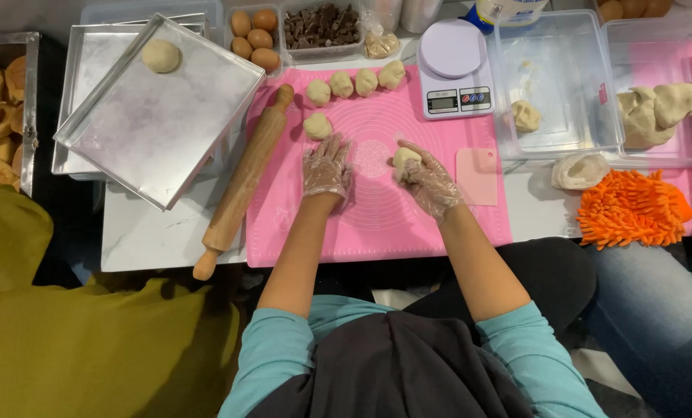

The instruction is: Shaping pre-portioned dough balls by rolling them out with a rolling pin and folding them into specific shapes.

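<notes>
A pink silicone mat (377, 209) lies on the white table. My right hand (431, 184), in a thin clear glove, is closed around a small ball of dough (404, 159) over the mat's middle. My left hand (327, 169), gloved too, rests flat on the mat with fingers spread, just below a lone dough ball (317, 125). Three more dough balls (355, 83) sit in a row along the mat's far edge.
A wooden rolling pin (241, 186) lies along the mat's left edge. Metal trays (168, 131) at left hold one dough ball (161, 56). A kitchen scale (454, 70), pink scraper (477, 176), clear tubs with dough (656, 112), eggs (255, 37), orange mitt (632, 207) surround it.
</notes>
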